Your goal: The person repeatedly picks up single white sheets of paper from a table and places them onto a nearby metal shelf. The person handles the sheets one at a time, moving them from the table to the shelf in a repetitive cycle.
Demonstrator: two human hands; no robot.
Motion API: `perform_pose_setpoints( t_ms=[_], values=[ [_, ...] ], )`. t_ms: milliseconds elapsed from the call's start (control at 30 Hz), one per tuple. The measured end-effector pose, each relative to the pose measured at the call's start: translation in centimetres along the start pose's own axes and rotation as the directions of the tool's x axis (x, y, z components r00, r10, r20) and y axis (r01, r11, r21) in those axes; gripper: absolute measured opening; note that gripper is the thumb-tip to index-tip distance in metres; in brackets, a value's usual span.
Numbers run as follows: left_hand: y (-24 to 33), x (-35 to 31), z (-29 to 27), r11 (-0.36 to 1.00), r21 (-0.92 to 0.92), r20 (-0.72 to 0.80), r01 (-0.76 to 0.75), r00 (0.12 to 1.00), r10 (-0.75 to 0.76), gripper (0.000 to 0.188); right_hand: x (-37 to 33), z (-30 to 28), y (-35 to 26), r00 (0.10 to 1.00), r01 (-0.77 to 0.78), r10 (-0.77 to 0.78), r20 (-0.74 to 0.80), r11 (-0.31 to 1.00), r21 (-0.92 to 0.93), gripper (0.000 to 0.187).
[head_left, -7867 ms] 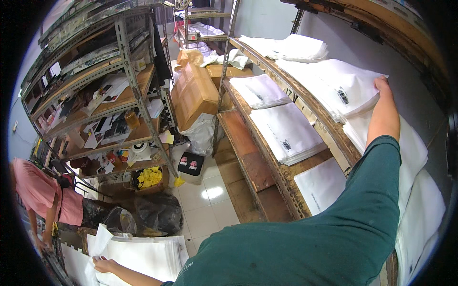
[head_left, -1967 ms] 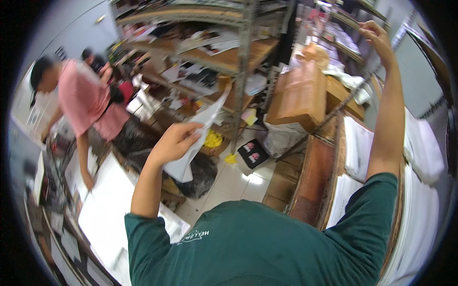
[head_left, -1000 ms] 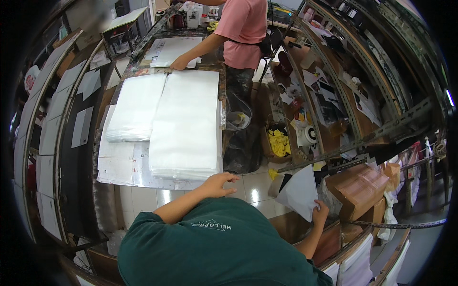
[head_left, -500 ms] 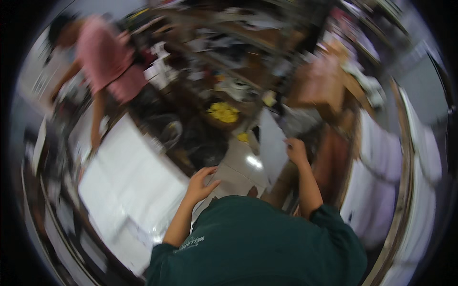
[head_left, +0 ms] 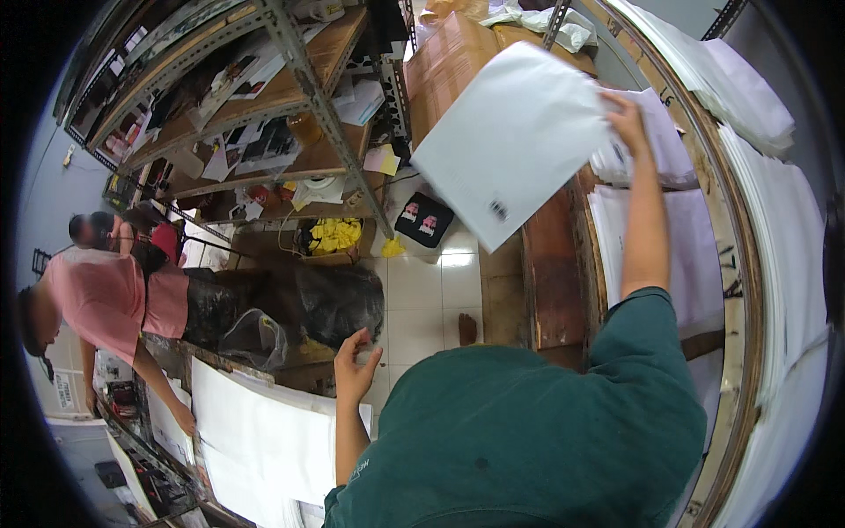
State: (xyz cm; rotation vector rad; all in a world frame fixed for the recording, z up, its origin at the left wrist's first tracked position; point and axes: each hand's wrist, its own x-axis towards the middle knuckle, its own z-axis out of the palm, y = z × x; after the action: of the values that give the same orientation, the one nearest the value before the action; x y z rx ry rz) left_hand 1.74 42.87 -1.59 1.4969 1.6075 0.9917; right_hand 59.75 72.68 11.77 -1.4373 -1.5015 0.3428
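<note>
A large white sheet (head_left: pixel 510 141) with a small dark printed mark near its lower corner hangs from my right hand (head_left: pixel 627 123). The fingers grip its right edge, and the sheet is held up and tilted beside the wooden rack. My left hand (head_left: pixel 354 365) is empty, with thumb and fingers apart. It hovers near the right end of a white-covered table (head_left: pixel 264 440), without a visible hold on anything. Stacks of white sheets (head_left: pixel 669 238) fill the rack shelves to the right of my right forearm.
A metal shelf unit (head_left: pixel 308 79) with papers stands ahead on the left. A cardboard box (head_left: pixel 453 66) is behind the sheet. A folded black printed cloth (head_left: pixel 424 220) and a box of yellow pieces (head_left: pixel 334 236) are low ahead. At left, a person in pink (head_left: pixel 106 290) reaches onto the table.
My view has swung to the right. My right hand has raised the white sheet from low beside the rack and brought it up and outward. My left hand stays empty.
</note>
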Motion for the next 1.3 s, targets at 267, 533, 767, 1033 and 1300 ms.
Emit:
perform_pose_setpoints(
  t_ms=[267, 533, 767, 1033, 1300],
  values=[
    [0.6, 3.7, 4.7, 0.993, 0.091, 0.179, 0.081, 0.979, -0.097, 0.041, 1.2, -20.9, 16.6, 0.962, -0.236, 0.088, -0.259, 0.747, -0.621, 0.053],
    [3.6, 7.7, 6.8, 0.974, 0.194, 0.254, 0.113, 0.954, -0.161, 0.042, -1.7, -23.0, 22.1, 0.921, -0.384, 0.177, -0.346, 0.549, -0.742, 0.053],
    [4.0, 8.2, 7.0, 0.969, 0.191, 0.228, 0.155, 0.954, -0.197, 0.043, -1.1, -21.3, 22.5, 0.936, -0.351, 0.155, -0.316, 0.484, -0.802, 0.054],
    [4.4, 7.8, 7.4, 0.976, 0.191, 0.279, 0.102, 0.948, -0.154, 0.043, 2.5, -14.1, 19.5, 0.993, -0.073, -0.049, -0.107, 0.461, -0.885, 0.055],
    [5.9, 7.8, 6.7, 0.972, 0.233, 0.228, 0.023, 0.971, -0.078, 0.042, 5.1, -1.6, 12.3, 0.796, -0.26, 0.605, 0.015, 0.365, -0.894, 0.053]
  ],
)
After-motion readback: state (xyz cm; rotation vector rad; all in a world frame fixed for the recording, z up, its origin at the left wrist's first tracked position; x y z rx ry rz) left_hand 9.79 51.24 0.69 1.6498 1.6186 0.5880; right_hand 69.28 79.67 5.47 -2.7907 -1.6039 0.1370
